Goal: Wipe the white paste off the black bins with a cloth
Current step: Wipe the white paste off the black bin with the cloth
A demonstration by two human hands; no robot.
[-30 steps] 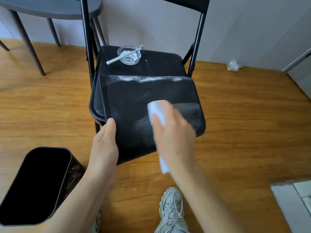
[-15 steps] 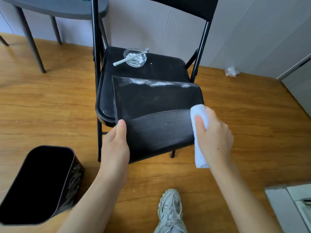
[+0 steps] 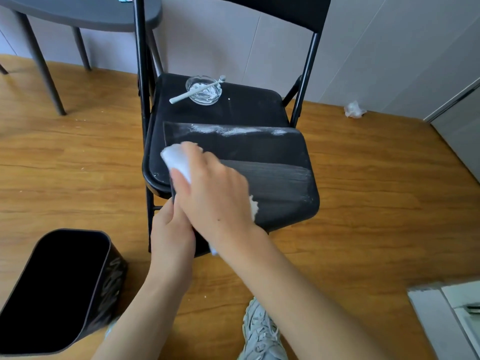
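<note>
Nearest us, left of the folding chair [image 3: 249, 110], a second black bin [image 3: 59, 289] stands on the floor with white smears on its side, not yet wiped. Our left hand [image 3: 171, 232] grips the near edge of the bin lying on the chair seat [image 3: 272, 162], while our right hand [image 3: 215, 193] presses a white cloth [image 3: 176, 159] on its left side. Beyond, paste lines its far edge, with clear room rightward, short of the glass ashtray [image 3: 204, 90].

right of bin [image 3: 259, 162]: open floor [image 3: 376, 203] | behind: glass dish [image 3: 204, 90], chair back [image 3: 272, 9] | left: second bin [image 3: 59, 289], probably clear
</note>
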